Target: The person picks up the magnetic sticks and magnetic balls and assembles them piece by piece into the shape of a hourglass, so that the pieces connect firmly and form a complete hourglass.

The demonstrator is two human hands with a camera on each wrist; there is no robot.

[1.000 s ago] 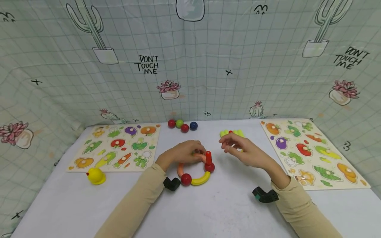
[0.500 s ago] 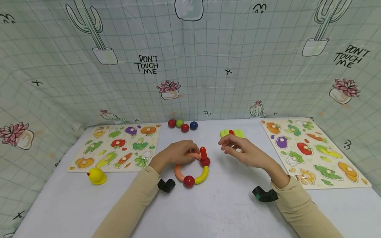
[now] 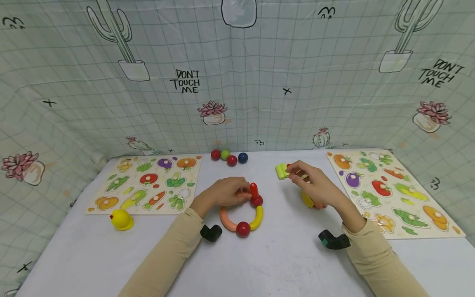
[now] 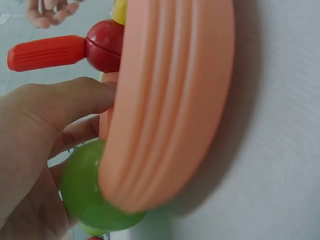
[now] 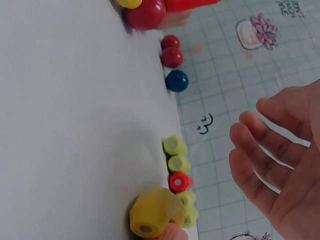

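Observation:
My left hand (image 3: 226, 192) grips the far side of a toy ring made of curved rods and balls. In the left wrist view its thumb and fingers pinch a salmon rod between the red ball (image 4: 106, 46) and a green ball (image 4: 95, 185). A red stick (image 3: 254, 189) rises from that red ball. The ring's near part shows another salmon curved rod (image 3: 227, 219), a red ball (image 3: 243, 229) and a yellow curved rod (image 3: 257, 217). My right hand (image 3: 313, 183) hovers with loosely bent fingers, holding nothing, above a loose yellow piece (image 3: 307, 199) and a salmon one.
Short lime sticks (image 3: 281, 171) with a red one lie beyond my right hand. Red, green and blue balls (image 3: 243, 157) sit at the back. Vegetable puzzle boards (image 3: 133, 185) flank both sides; a yellow toy duck (image 3: 121, 220) stands at left.
The ring has turned counter-clockwise in my left hand: its near red ball shifted right, the stick's ball up and left. My right hand moved slightly right, and loose pieces beneath it now show.

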